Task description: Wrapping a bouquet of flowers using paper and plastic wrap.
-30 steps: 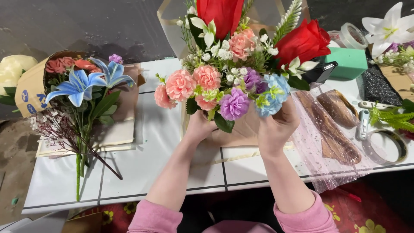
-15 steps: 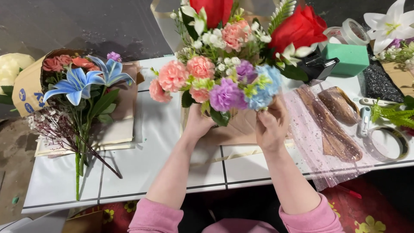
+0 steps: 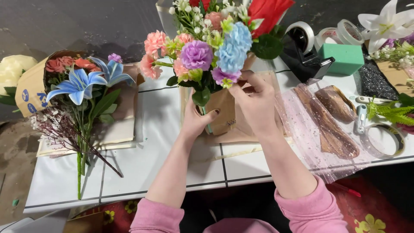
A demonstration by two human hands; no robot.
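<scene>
A mixed bouquet (image 3: 211, 47) of pink, purple, blue and red artificial flowers stands upright over the white table (image 3: 151, 142), its stems in brown wrapping paper (image 3: 224, 108). My left hand (image 3: 196, 118) grips the bunch low, around the stems and the paper. My right hand (image 3: 254, 101) reaches up under the blue flower, fingers pinching at the flower heads and the paper's upper edge. Pink sleeves cover both my forearms.
A second bunch with blue lilies (image 3: 82, 84) in brown paper lies at the left. At the right are a green foam block (image 3: 343, 58), a black tape dispenser (image 3: 304, 54), tape rolls (image 3: 347, 30), clear dotted film (image 3: 315, 129), scissors (image 3: 360, 121) and white lilies (image 3: 386, 23).
The bouquet has been turned and shifted left, so the blue and purple flowers now face up. My right hand has moved up from the wrap to the flower heads.
</scene>
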